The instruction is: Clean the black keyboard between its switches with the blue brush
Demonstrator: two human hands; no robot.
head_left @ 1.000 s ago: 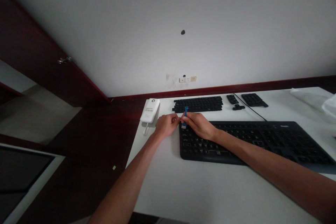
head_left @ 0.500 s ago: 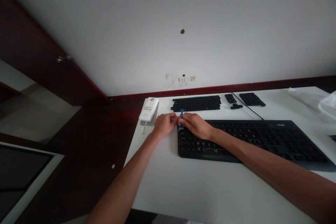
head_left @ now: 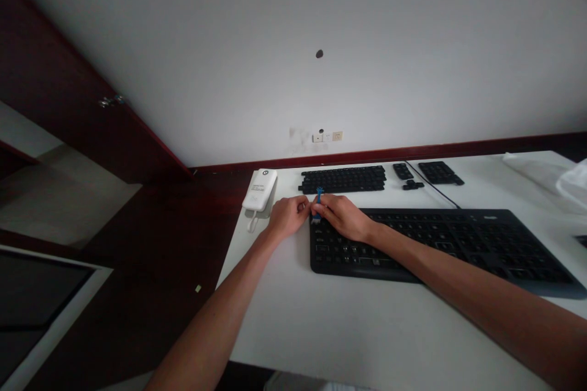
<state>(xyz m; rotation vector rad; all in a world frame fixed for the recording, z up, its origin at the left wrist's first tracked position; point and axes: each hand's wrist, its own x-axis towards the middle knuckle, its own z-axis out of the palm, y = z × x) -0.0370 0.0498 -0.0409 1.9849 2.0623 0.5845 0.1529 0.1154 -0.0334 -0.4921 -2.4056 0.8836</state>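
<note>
My right hand (head_left: 342, 217) grips a small blue brush (head_left: 320, 195), upright, its pale bristles down on the top left corner of a black keyboard (head_left: 486, 238). The keyboard's keycaps look to be off, though the dim light makes this hard to see. My left hand (head_left: 290, 215) is closed, its fingertips curled together at the keyboard's top left corner, close to the brush. Whatever those fingers pinch, if anything, is hidden. Behind the keyboard lie black keycaps (head_left: 343, 179) in rows.
A white power bank (head_left: 260, 189) with a short cable loop lies at the table's (head_left: 367, 324) left edge. More keycap groups (head_left: 440, 173) lie at the back right, beside the keyboard's cable (head_left: 433, 184). A translucent plastic bag (head_left: 545, 177) is at the far right.
The brush has tipped from slanting to more upright and shifted slightly left over the keyboard's corner, with small movements back and forth. My left hand stays at the corner. The view has shifted slightly.
</note>
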